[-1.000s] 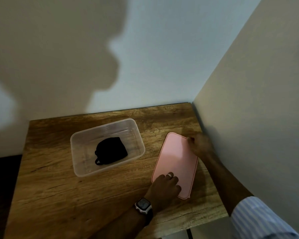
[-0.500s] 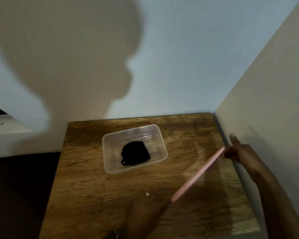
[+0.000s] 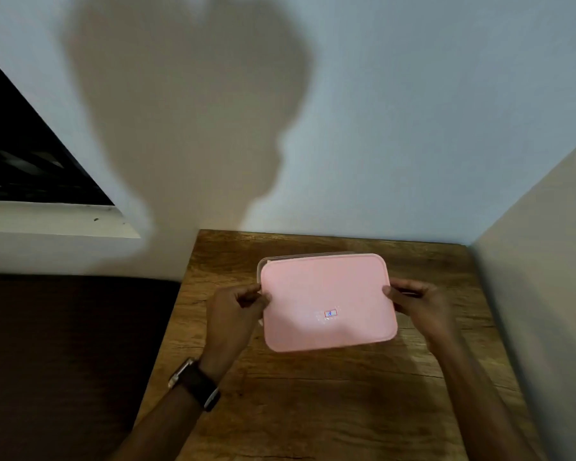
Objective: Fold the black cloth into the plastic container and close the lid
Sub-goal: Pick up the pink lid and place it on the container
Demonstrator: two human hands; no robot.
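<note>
A pink rectangular lid (image 3: 326, 301) lies flat over the clear plastic container (image 3: 281, 258), of which only a thin strip of rim shows at the far and left edges. My left hand (image 3: 233, 314) pinches the lid's left short edge. My right hand (image 3: 419, 304) pinches its right short edge. The lid sits slightly skewed against the container's rim. The black cloth is hidden beneath the lid.
The container rests on a small wooden table (image 3: 330, 394) set in a corner, with a wall close on the right (image 3: 539, 311) and another behind. A dark surface (image 3: 64, 361) lies to the table's left. A watch sits on my left wrist.
The lid was lifted from the table at the right, swung upright, and now lies over the container. Both hands moved with it. The cloth went out of sight.
</note>
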